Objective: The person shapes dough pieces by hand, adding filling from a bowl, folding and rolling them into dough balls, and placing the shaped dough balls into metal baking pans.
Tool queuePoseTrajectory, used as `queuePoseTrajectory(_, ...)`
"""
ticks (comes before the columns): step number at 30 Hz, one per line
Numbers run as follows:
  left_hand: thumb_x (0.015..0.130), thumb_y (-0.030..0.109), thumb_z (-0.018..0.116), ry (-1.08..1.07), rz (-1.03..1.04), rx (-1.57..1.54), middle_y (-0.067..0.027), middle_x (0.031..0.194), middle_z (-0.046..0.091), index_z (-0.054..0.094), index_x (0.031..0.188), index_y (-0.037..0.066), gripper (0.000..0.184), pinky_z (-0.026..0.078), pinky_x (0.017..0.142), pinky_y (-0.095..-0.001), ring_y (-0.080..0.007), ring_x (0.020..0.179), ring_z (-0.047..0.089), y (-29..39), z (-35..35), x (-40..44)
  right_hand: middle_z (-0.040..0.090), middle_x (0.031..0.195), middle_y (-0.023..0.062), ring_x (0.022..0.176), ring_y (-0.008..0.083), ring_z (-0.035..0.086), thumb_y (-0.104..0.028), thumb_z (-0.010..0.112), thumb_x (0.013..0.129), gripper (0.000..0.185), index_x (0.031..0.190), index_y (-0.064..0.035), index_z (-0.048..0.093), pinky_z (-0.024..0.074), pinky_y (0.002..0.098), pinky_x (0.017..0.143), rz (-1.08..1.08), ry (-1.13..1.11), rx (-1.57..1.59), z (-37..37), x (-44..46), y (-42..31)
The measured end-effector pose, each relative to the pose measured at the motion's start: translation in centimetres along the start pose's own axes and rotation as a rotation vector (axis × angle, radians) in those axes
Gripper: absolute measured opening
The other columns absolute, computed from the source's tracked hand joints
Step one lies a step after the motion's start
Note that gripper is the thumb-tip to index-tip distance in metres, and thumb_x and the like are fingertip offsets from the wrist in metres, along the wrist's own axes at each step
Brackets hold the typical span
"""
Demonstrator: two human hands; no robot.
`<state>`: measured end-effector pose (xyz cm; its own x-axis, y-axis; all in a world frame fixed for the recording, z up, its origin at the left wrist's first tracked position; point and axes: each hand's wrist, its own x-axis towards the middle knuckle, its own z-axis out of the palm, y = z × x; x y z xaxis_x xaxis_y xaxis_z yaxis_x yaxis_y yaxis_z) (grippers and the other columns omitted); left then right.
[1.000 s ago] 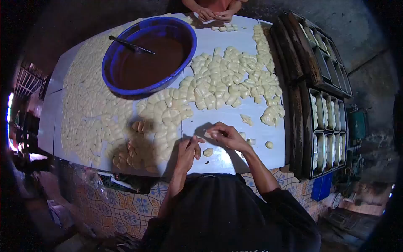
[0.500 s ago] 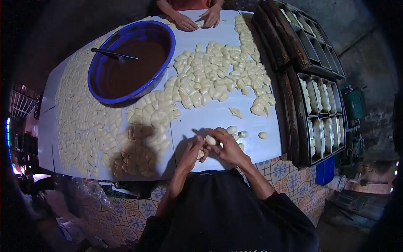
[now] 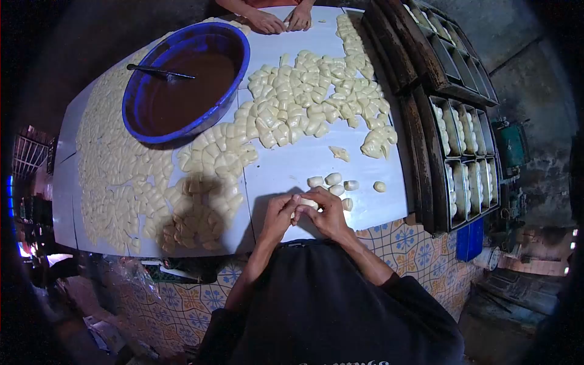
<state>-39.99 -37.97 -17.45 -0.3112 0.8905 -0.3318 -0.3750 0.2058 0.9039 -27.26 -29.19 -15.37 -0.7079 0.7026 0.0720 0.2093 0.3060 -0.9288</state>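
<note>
Near the table's front edge, my left hand [image 3: 279, 216] and my right hand [image 3: 328, 213] meet around one pale piece of dough [image 3: 308, 204]. Fingers of both hands are closed on it, and part of it is hidden behind them. Just beyond my right hand lie several small rounded dough pieces [image 3: 333, 179]. One more dough ball [image 3: 379, 187] sits apart to the right. A torn flat scrap of dough [image 3: 339, 153] rests farther up the white tabletop [image 3: 280, 173].
Many cut dough pieces [image 3: 292, 97] cover the table's middle and left. A blue basin [image 3: 238, 91] of brown liquid holds a dark-handled brush [image 3: 159, 72]. Along the right edge stand metal baking pans [image 3: 465, 155], some with dough. Across the table, another person's hands [image 3: 281, 22] handle dough.
My hands have come together around the dough piece, which looks more elongated now. The view has shifted slightly, uncovering more of the small rounded pieces beyond my right hand.
</note>
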Motion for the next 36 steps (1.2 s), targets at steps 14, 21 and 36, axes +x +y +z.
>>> queuePoseTrajectory(14,0.097,0.043,0.038,0.151,-0.051,-0.794,-0.0124,0.065,0.052,0.045,0.065,0.007,0.049,0.04,0.059,-0.038,-0.026,0.062,0.051,1.4,-4.2,0.3,0.063,0.099,0.0055,0.068,0.0098,0.052,-0.028,0.058,0.093,0.035,0.109,0.0024,0.062,0.046,0.0266,0.067,0.336,-0.171,0.992,-9.5,-5.3,3.4)
queuePoseTrajectory(21,0.095,0.017,0.053,0.133,-0.015,-0.418,-0.0108,0.068,0.056,0.056,0.102,-0.004,0.021,0.041,0.053,-0.033,-0.022,0.056,0.053,1.0,-1.7,0.1,0.057,0.116,0.022,0.094,0.0303,0.063,-0.015,0.06,0.089,0.037,0.123,0.0007,0.055,0.0547,0.0355,0.07,0.356,0.505,-0.345,-11.4,-5.7,5.2)
queuePoseTrajectory(36,0.092,0.064,0.036,-0.121,0.101,-0.955,-0.0185,0.152,0.024,0.024,0.146,0.008,0.079,0.023,0.112,-0.0472,-0.0315,0.139,0.021,2.3,-0.5,1.9,0.051,0.129,0.0219,0.12,0.0406,0.045,-0.007,0.058,0.086,0.042,0.128,-0.0005,0.051,0.0405,0.0452,0.098,-0.244,-0.072,-0.135,2.4,0.8,-2.2)
